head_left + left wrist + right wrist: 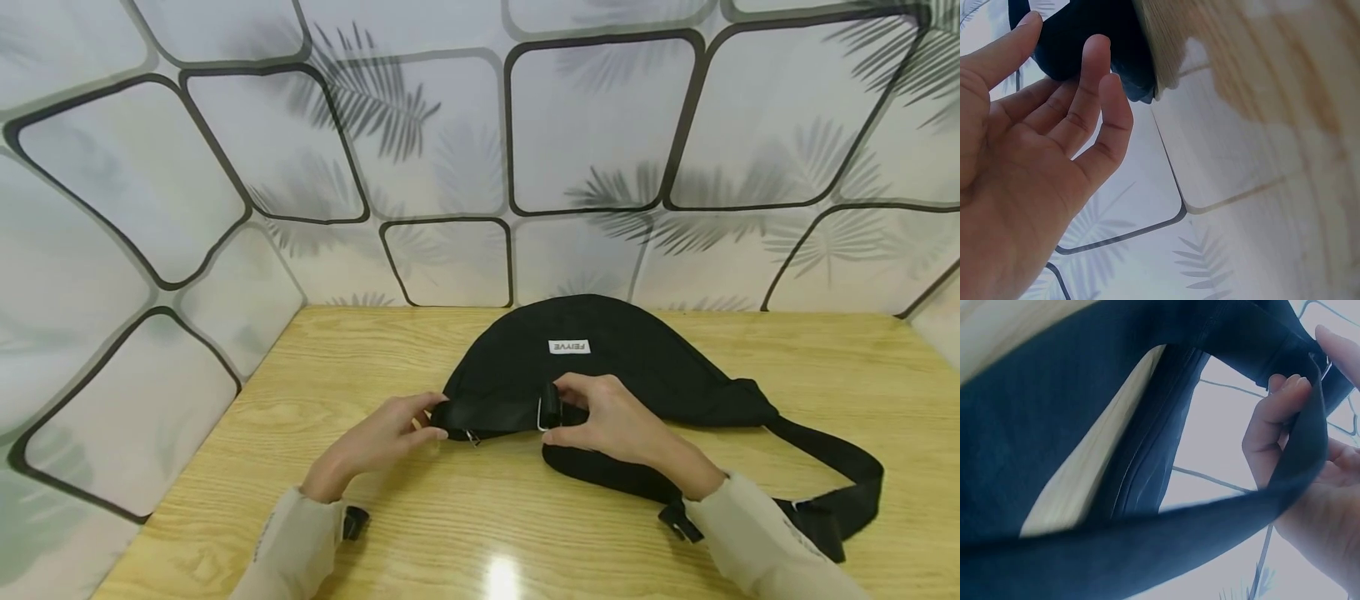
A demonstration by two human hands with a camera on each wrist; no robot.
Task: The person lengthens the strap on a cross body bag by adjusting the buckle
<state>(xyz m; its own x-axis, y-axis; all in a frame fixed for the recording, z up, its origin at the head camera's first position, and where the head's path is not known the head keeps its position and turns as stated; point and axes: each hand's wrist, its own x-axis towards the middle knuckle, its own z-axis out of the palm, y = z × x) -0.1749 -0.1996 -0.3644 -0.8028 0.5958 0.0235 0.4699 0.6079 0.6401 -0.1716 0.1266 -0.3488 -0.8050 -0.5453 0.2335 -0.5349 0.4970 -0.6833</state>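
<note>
A black waist bag lies on the table, its small white label reading upside down. At the bag's left end, my left hand pinches the corner between thumb and fingers, close to a metal zipper pull. My right hand grips the black strap at its metal-framed buckle, held in front of the bag's lower edge. In the right wrist view the strap loops past the fingers. The left wrist view shows the dark bag end partly hidden behind my left fingers.
The rest of the strap curves out to the right, with another buckle beside my right sleeve. A dark wrist device sits at my left cuff. A patterned cloth wall rises behind the wooden table.
</note>
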